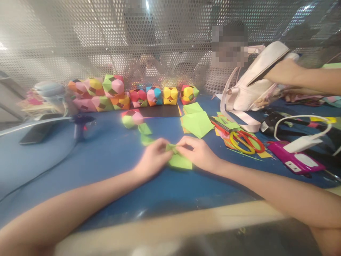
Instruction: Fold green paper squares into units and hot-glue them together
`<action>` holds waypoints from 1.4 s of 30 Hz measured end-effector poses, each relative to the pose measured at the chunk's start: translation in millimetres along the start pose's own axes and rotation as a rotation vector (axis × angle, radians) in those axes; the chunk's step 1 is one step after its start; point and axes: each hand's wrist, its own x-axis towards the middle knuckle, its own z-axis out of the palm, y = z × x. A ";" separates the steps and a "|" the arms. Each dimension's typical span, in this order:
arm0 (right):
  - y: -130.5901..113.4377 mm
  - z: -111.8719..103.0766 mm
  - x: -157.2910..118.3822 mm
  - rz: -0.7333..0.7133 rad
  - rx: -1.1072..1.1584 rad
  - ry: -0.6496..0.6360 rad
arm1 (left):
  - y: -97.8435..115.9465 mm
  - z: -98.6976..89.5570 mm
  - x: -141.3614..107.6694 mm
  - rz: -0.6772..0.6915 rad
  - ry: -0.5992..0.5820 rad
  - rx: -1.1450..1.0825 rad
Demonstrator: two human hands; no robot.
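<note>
Both my hands meet over the middle of the blue table, pinching one light green sheet of paper [181,162]. My left hand [154,156] is closed on its left side, and my right hand [198,153] pinches its upper right. The sheet's top edge between my fingers looks folded, though blur hides the detail. Small folded green paper pieces [145,129] lie just beyond my left hand. Past them sits a pink and green folded paper piece [132,118]. A stack of green paper sheets [197,122] lies beyond my right hand.
Several colourful paper balls [154,96] line the perforated metal screen [170,42]. Scissors with red and yellow handles [246,142] lie on paper at right, near a purple power strip [295,158]. Another person's hand [285,73] reaches into a pale bag [255,78]. A glue gun [81,124] is at left.
</note>
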 end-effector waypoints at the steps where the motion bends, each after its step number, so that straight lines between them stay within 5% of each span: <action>1: -0.7 -0.4 -0.1 -0.004 0.000 0.001 | 0.0 0.3 0.3 0.004 -0.004 -0.006; 24: -3.3 -3.7 -3.3 -0.120 -0.041 -0.051 | -5.2 -0.6 2.9 0.021 -0.031 0.081; 42: -2.8 0.7 -1.7 -0.226 -0.098 0.040 | -0.8 -1.3 0.3 0.032 -0.082 0.199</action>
